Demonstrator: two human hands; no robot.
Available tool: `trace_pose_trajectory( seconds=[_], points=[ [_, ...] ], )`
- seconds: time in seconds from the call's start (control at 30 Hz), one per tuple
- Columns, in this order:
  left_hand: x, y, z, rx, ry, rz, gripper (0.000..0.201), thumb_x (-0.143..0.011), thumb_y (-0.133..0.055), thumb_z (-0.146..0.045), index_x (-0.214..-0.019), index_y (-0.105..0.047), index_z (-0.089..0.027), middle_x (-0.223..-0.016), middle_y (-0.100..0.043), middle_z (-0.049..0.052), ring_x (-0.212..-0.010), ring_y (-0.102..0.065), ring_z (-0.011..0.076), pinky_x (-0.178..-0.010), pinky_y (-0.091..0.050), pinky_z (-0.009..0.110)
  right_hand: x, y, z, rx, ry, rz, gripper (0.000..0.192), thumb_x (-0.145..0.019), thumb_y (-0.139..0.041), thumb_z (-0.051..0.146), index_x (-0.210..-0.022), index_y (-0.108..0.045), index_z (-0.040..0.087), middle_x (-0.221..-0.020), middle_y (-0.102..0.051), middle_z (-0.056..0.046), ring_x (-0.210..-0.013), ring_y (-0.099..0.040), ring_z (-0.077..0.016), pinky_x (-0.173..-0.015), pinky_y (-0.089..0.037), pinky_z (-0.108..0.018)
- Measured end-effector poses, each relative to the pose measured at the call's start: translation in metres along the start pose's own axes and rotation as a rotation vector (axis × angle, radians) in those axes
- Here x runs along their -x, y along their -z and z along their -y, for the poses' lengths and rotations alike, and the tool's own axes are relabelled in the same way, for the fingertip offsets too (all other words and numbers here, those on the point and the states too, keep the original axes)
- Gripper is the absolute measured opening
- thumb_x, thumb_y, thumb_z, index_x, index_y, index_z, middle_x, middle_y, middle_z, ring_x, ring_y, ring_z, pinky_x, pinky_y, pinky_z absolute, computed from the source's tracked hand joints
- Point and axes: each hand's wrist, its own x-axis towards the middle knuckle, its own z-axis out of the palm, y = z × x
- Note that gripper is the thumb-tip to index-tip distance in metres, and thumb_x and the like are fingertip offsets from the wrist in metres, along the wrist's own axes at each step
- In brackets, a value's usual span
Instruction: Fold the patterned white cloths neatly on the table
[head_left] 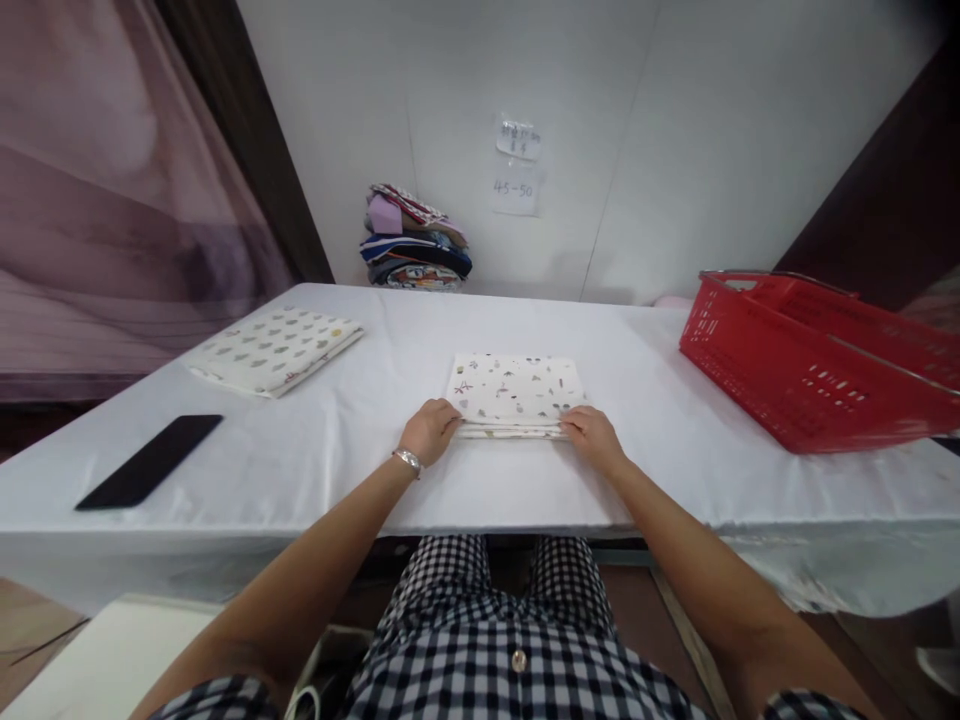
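Note:
A folded white cloth point(517, 388) with small printed figures lies in front of me on the white-covered table point(390, 490). My left hand point(430, 430) pinches its near left corner, with a silver bracelet on the wrist. At the near right corner, my right hand point(592, 435) has its fingers closed on the cloth's edge. Several folded layers show along the near side between the two hands. Farther left lies another folded cloth point(277, 348), white with grey heart-like prints, apart from both hands.
A red plastic basket point(817, 370) stands on the right side of the table. At the left front lies a flat black object point(150, 462), like a phone. Behind the table's far edge is a stack of folded fabrics point(416, 240). Paper notes point(516, 190) hang on the wall.

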Motion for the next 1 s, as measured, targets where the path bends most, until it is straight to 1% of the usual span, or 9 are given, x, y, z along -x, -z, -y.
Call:
trace_pose_trajectory(
  seconds=[0.17,0.3,0.43,0.53,0.63,0.73,0.83,0.93,1.0],
  points=[
    [0.003,0.004,-0.001,-0.004,-0.056,0.011,0.023,-0.087,-0.04,-0.027,-0.079,-0.06,-0.019,-0.082,-0.058,0.006,-0.081,-0.05,0.018,-0.073,-0.045,0.033,0.011,-0.006,-0.005,0.014,0.07,-0.081,0.022,-0.087,-0.046,0.027,-0.086,-0.067,0.021,-0.092,-0.064,-0.005,-0.089,-0.054,-0.0186,-0.081,-0.039,-0.034],
    [-0.008,0.008,-0.008,0.025,-0.015,-0.029,0.028,-0.087,-0.043,-0.034,-0.071,-0.061,-0.019,-0.077,-0.059,0.005,-0.077,-0.052,0.0167,-0.07,-0.045,0.031,0.015,-0.01,-0.003,-0.003,0.091,-0.104,0.022,-0.087,-0.046,0.025,-0.088,-0.067,0.021,-0.092,-0.064,-0.005,-0.088,-0.054,-0.0187,-0.081,-0.04,-0.035],
    [-0.032,-0.004,-0.026,0.022,-0.109,-0.078,0.03,-0.089,-0.04,-0.038,-0.099,-0.06,-0.019,-0.105,-0.061,0.007,-0.101,-0.052,0.0192,-0.088,-0.041,0.036,0.016,-0.01,0.002,0.013,0.092,-0.12,0.022,-0.087,-0.045,0.025,-0.089,-0.067,0.02,-0.093,-0.063,-0.007,-0.089,-0.054,-0.0196,-0.082,-0.04,-0.036],
    [-0.04,-0.025,-0.038,-0.083,-0.207,0.083,0.047,-0.086,-0.043,-0.046,-0.125,-0.045,-0.021,-0.132,-0.046,0.008,-0.123,-0.037,0.0243,-0.1,-0.029,0.046,0.017,-0.005,0.005,0.027,0.087,-0.08,0.021,-0.087,-0.045,0.023,-0.091,-0.066,0.019,-0.095,-0.063,-0.007,-0.09,-0.054,-0.0197,-0.084,-0.04,-0.036],
    [-0.036,-0.044,-0.043,-0.176,-0.262,0.25,0.062,-0.081,-0.045,-0.054,-0.133,-0.035,-0.021,-0.14,-0.036,0.01,-0.129,-0.028,0.0278,-0.103,-0.022,0.05,0.012,0.001,0.013,0.057,0.034,-0.022,0.019,-0.086,-0.046,0.022,-0.091,-0.065,0.02,-0.095,-0.063,-0.006,-0.091,-0.055,-0.0193,-0.089,-0.037,-0.039],
    [-0.03,-0.05,-0.043,-0.21,-0.261,0.288,0.066,-0.081,-0.042,-0.056,-0.136,-0.032,-0.021,-0.142,-0.032,0.011,-0.131,-0.024,0.0279,-0.104,-0.019,0.05,-0.009,0.001,0.037,0.063,-0.001,-0.024,0.022,-0.086,-0.046,0.025,-0.102,-0.06,0.021,-0.106,-0.061,-0.007,-0.101,-0.052,-0.0201,-0.098,-0.029,-0.043],
    [-0.03,-0.048,-0.042,-0.222,-0.244,0.29,0.066,-0.081,-0.042,-0.057,-0.136,-0.033,-0.02,-0.142,-0.032,0.011,-0.132,-0.023,0.0279,-0.105,-0.018,0.049,-0.044,-0.011,0.069,0.024,0.045,0.005,0.034,-0.087,-0.043,0.033,-0.119,-0.05,0.021,-0.128,-0.047,-0.01,-0.122,-0.036,-0.0224,-0.102,-0.024,-0.043],
    [-0.031,-0.045,-0.042,-0.23,-0.216,0.309,0.067,-0.081,-0.039,-0.059,-0.135,-0.035,-0.02,-0.14,-0.036,0.011,-0.131,-0.025,0.0276,-0.106,-0.017,0.047,-0.079,-0.027,0.089,-0.021,0.044,0.161,0.049,-0.088,-0.038,0.044,-0.131,-0.038,0.021,-0.143,-0.028,-0.009,-0.133,-0.016,-0.0236,-0.105,-0.016,-0.046],
    [-0.03,-0.044,-0.043,-0.23,-0.207,0.328,0.067,-0.081,-0.038,-0.059,-0.135,-0.036,-0.019,-0.139,-0.038,0.011,-0.131,-0.027,0.0267,-0.107,-0.016,0.046,-0.093,-0.034,0.086,-0.03,-0.038,0.3,0.056,-0.087,-0.035,0.05,-0.134,-0.034,0.02,-0.146,-0.022,-0.01,-0.135,-0.012,-0.0245,-0.105,-0.012,-0.047]
  ],
)
